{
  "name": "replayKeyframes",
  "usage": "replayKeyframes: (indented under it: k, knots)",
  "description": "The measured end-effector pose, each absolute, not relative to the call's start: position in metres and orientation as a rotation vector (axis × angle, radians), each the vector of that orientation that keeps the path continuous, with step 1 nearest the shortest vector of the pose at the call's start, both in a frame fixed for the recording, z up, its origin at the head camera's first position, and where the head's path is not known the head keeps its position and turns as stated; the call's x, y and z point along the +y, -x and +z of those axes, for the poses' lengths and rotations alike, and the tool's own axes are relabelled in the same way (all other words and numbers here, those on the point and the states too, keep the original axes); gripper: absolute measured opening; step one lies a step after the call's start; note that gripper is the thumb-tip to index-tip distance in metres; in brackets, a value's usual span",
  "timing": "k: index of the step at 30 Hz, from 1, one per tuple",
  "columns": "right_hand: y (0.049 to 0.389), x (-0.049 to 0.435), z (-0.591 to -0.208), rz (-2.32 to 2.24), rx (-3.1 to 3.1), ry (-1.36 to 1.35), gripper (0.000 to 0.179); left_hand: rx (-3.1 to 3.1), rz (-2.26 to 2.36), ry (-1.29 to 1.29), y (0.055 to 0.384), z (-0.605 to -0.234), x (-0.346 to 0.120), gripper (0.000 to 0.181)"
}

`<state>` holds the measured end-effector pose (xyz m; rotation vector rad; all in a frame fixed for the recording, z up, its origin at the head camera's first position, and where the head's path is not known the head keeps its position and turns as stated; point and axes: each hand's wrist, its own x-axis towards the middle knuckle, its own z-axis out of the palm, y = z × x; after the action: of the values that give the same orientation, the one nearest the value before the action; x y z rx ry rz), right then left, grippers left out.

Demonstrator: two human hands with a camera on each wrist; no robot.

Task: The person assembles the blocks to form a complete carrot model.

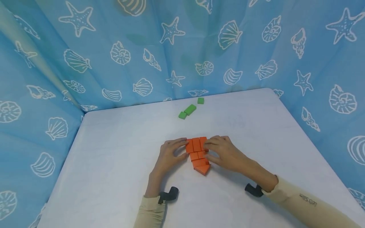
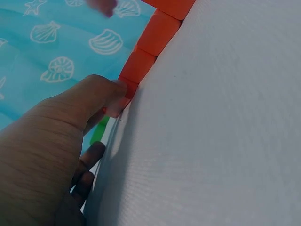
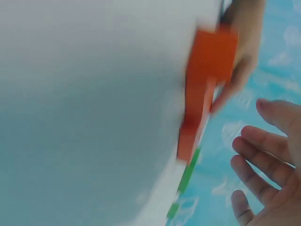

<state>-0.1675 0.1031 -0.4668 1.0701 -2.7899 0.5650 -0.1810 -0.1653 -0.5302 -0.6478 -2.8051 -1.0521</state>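
Observation:
Flat orange blocks (image 1: 196,144) lie together on the white table, rectangles in the far row and smaller pieces nearer, ending in a pointed orange block (image 1: 202,169). At the left edge of the far row is my left hand (image 1: 169,157), its index finger and thumb at the corners. In the left wrist view the thumb (image 2: 101,92) touches an orange block (image 2: 139,65). My right hand (image 1: 225,152) hovers at the group's right side, fingers spread. The right wrist view shows the right hand (image 3: 275,165) holding nothing, apart from the blurred orange blocks (image 3: 209,56).
Beyond the orange group lie three green blocks: a small one (image 1: 182,115), a longer one (image 1: 190,109) and another small one (image 1: 201,100). A blue curtain (image 1: 182,50) with shells and starfish surrounds the white table (image 1: 119,164) at the back and sides.

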Motion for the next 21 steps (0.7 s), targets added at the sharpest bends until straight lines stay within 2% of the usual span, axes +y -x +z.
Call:
replayKeyframes:
  k: [6,11,16,21]
  knots:
    - [0.246,0.1,-0.458,0.564,-2.856,-0.914,0.029,-2.821,-1.02,0.627,0.182,-0.533,-0.164,0.048]
    - [0.307,0.083,-0.461,0.533,-2.893,-0.876,0.032,-2.832,-1.029,0.621,0.183,-0.536,-0.165,0.047]
    - [0.344,0.065,-0.464,0.438,-2.944,-0.887,0.043,-2.82,-1.036,0.625,0.182,-0.536,-0.164,0.047]
    - [0.366,0.055,-0.468,0.371,-3.065,-0.912,0.049,-2.806,-1.035,0.642,0.183,-0.535,-0.164,0.047]
